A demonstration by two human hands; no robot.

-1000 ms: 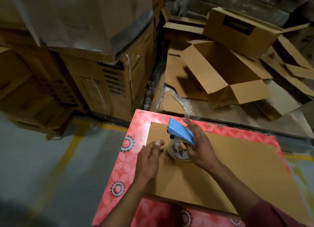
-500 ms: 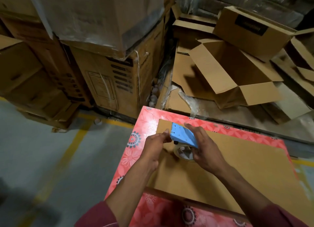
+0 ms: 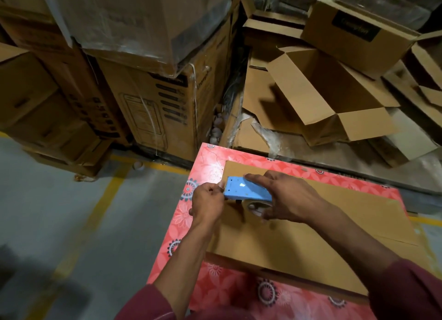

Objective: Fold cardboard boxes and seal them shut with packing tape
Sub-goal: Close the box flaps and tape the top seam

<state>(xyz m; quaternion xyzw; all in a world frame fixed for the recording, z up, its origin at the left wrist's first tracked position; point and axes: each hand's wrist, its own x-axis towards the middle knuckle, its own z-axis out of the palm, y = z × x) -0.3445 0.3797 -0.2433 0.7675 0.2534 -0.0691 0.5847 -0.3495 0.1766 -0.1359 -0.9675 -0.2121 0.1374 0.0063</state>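
A flattened cardboard box [image 3: 299, 243] lies on a red flower-patterned table [image 3: 229, 293]. Over its far left corner my right hand [image 3: 290, 197] grips a blue tape dispenser [image 3: 247, 191]; its clear tape roll [image 3: 257, 206] shows under my fingers. My left hand [image 3: 208, 202] is at the dispenser's left end with fingers curled, pinching at its front edge. Whether it holds the tape's end cannot be made out.
An open cardboard box [image 3: 332, 97] lies on a pile of flat cardboard beyond the table. Another box [image 3: 358, 32] sits behind it. Stacked wrapped cartons [image 3: 153, 85] stand at the left. Grey floor with yellow lines [image 3: 95, 214] lies left of the table.
My left hand went from lying flat on the cardboard to curling at the dispenser's left end. The dispenser has tilted flatter and shifted slightly left in my right hand.
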